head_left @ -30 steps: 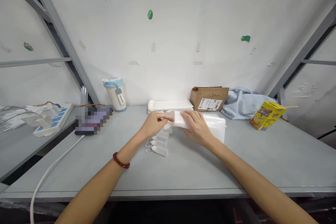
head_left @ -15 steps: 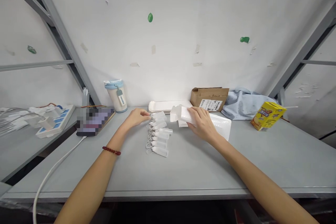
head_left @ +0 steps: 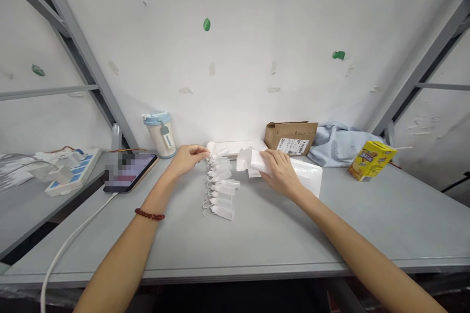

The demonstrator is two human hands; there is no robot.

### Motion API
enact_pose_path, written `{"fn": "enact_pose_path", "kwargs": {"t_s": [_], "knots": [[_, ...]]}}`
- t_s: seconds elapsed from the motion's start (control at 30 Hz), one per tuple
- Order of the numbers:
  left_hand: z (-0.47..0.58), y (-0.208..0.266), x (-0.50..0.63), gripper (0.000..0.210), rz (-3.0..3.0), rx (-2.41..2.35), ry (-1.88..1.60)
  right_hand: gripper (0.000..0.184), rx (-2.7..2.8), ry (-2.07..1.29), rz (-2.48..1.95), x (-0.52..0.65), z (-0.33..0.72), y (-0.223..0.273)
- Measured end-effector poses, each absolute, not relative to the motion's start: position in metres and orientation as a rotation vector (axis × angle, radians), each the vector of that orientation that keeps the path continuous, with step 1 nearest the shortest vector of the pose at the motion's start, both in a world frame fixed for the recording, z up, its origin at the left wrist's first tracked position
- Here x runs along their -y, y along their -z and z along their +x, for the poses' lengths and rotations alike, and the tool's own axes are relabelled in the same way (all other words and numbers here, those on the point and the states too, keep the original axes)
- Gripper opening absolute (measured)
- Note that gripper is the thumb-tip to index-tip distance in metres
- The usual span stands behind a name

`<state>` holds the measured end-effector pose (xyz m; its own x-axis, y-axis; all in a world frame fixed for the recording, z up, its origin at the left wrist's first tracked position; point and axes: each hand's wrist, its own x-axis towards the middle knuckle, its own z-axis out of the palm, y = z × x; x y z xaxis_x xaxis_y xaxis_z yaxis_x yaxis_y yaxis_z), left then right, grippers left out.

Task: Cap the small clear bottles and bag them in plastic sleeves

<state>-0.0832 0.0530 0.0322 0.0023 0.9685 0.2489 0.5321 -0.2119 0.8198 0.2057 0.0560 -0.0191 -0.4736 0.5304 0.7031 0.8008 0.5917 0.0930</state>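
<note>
Several small translucent white squeeze bottles [head_left: 222, 200] with thin string loops lie in a column on the grey table, their loops toward the left. At the far end of the column, my left hand [head_left: 189, 159] is closed, its fingertips pinching the loop end of the farthest bottle [head_left: 220, 152], which is raised a little. My right hand [head_left: 281, 173] is wrapped round a small white box [head_left: 259, 162], whose open flaps face left toward the bottles. Under my right hand and forearm lies a white bubble-wrap sheet or bag [head_left: 308, 176]; its far part is partly hidden.
A long white box [head_left: 238, 147] and a brown carton [head_left: 292, 137] stand by the wall, beside a light blue cloth [head_left: 336, 144]. A yellow drink carton [head_left: 371, 160] is at right. At left are a tumbler [head_left: 161, 137], a phone [head_left: 134, 171] with cable and a power strip [head_left: 81, 171].
My left hand has risen slightly, lifting the farthest bottle off the column by its loop end. My right hand and the white box have hardly moved. The view has shifted slightly.
</note>
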Motion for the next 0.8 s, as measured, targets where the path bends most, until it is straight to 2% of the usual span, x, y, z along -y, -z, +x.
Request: {"fn": "enact_pose_path", "kwargs": {"t_s": [0.47, 0.8], "knots": [[-0.057, -0.029, -0.042, 0.026, 1.869, -1.278, -0.933, 0.045, 2.224, 0.554, -0.99, -0.053, 0.2, 0.022], [-0.033, -0.017, -0.036, 0.02, 2.084, -1.363, -1.043, 0.049, 2.272, 0.504, -0.926, -0.041, 0.187, 0.023]]}}
